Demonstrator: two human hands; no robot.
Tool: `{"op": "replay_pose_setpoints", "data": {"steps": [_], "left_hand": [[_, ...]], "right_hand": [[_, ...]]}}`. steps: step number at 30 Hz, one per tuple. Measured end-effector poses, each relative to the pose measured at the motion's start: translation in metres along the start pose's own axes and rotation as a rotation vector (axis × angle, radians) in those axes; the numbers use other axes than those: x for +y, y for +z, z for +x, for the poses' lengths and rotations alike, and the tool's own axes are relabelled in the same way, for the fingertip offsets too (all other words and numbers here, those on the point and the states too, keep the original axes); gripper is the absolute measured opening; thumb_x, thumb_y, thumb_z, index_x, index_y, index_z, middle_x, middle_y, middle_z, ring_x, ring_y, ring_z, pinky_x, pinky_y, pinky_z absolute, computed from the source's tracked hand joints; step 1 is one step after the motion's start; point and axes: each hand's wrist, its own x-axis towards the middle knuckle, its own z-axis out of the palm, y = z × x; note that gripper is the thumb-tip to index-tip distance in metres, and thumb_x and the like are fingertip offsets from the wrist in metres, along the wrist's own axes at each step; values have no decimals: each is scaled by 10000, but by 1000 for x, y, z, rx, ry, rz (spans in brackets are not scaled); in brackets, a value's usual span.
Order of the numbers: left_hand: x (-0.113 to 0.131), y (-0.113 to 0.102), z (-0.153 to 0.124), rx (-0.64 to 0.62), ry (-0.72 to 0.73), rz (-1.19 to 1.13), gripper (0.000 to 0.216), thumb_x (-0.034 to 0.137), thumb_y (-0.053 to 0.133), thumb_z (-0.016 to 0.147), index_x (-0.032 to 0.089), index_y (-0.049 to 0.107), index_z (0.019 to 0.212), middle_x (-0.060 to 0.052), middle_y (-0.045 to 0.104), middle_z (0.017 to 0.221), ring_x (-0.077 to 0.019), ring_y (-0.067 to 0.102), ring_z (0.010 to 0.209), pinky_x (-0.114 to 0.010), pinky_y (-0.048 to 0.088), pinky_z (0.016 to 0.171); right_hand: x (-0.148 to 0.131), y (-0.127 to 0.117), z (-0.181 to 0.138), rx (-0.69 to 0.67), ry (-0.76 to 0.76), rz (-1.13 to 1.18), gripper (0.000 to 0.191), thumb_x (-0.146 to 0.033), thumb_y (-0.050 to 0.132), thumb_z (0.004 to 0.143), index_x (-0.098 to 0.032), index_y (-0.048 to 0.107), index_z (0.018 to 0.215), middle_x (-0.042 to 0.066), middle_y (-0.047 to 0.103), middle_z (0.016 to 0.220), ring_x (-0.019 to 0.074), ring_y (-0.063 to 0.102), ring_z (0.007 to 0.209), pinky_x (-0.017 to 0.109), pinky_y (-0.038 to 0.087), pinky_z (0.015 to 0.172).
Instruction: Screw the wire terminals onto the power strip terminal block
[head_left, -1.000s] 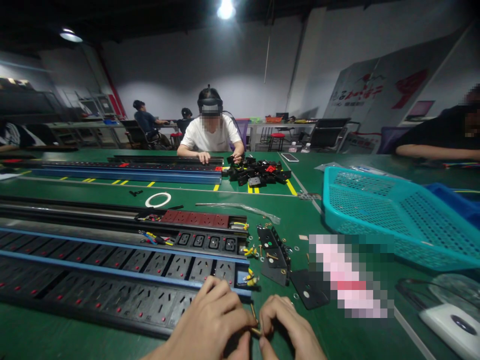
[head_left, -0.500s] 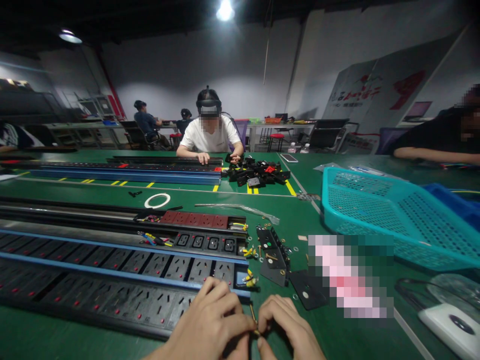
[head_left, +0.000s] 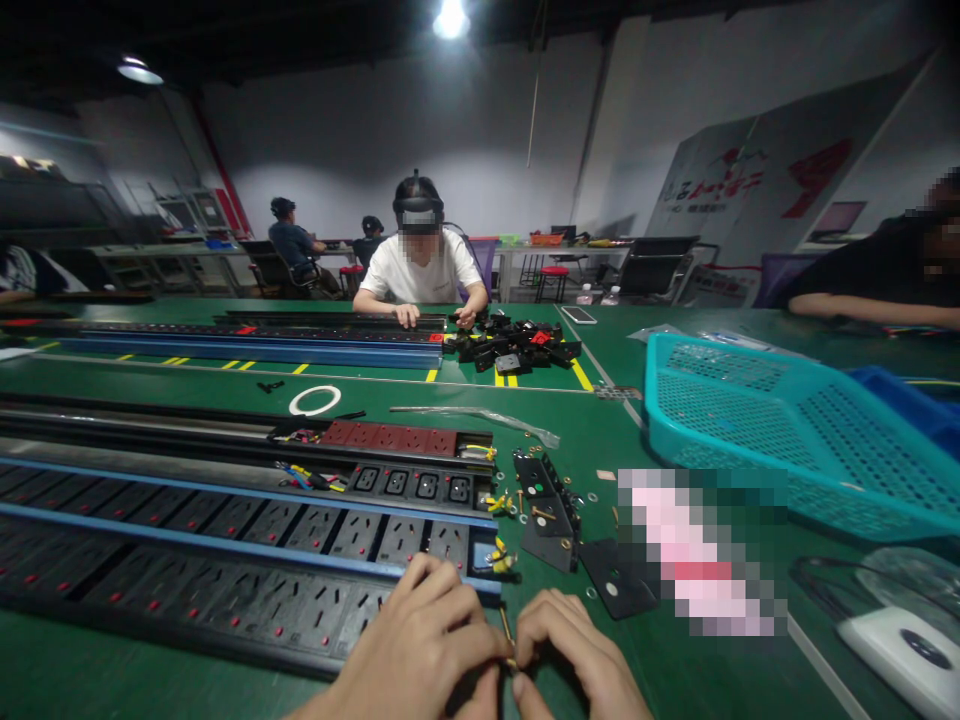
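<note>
across the frame spreads the smooth green desk (head_left: 720, 670). from left edge to centre run long, straight socket strips (head_left: 225, 595), black faces with blue edges, laid parallel, apparently to bring their ends together near the worker. at right sits a teal basket (head_left: 825, 505), its walls perforated. at bottom centre the left hand (head_left: 435, 640) and right hand (head_left: 574, 655) curl close together, fingertips pinched. right of centre, flat black plates (head_left: 619, 580) lie seemingly within easy reach. between the fingertips, both hands grip a brass rod (head_left: 508, 627), its slimness likely calling for so fine a hold.
</note>
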Motion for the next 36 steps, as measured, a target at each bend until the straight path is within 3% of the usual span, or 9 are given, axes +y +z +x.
{"op": "replay_pose_setpoints", "data": {"steps": [9,14,20,26,32,36], "left_hand": [[1,5,-2,61,-23,-56,210,107,543,836,197,642,999,-23,648,836,-207,519,825,-376,381,851],[2,1,0,13,-7,-41,190,130,544,876,205,643,1020,-18,646,845,-201,525,822,-372,376,851],[1,-5,1,-11,30,14,222,173,590,898,225,661,1102,-19,646,835,-188,528,802,-339,385,805],[-13,11,-2,49,120,12,332,196,583,917,262,613,1241,-4,627,804,-175,526,751,-324,356,738],[-17,16,-3,86,155,55,236,191,598,904,252,646,1128,-3,627,784,-173,522,745,-319,359,737],[-8,8,-2,25,71,41,165,184,591,888,208,627,1047,-19,656,871,-194,539,828,-348,377,807]], "right_hand": [[-2,-1,0,32,-9,8,198,-68,568,741,-247,508,801,-53,628,679,134,623,600,209,493,594],[1,3,-5,-3,114,92,257,-55,582,706,-253,535,863,-49,629,708,139,645,636,200,529,589],[10,18,-17,63,205,132,356,-68,581,665,-256,549,966,-11,635,777,182,660,716,250,569,631],[11,12,-16,-35,175,54,355,-75,611,701,-269,541,990,0,682,820,219,683,808,312,584,714],[10,9,-15,-128,180,20,391,-52,613,704,-265,526,1019,-10,688,808,214,677,832,300,560,732],[7,1,-9,-149,113,-47,297,-69,617,723,-253,523,938,-27,658,788,191,637,771,301,512,730]]}}
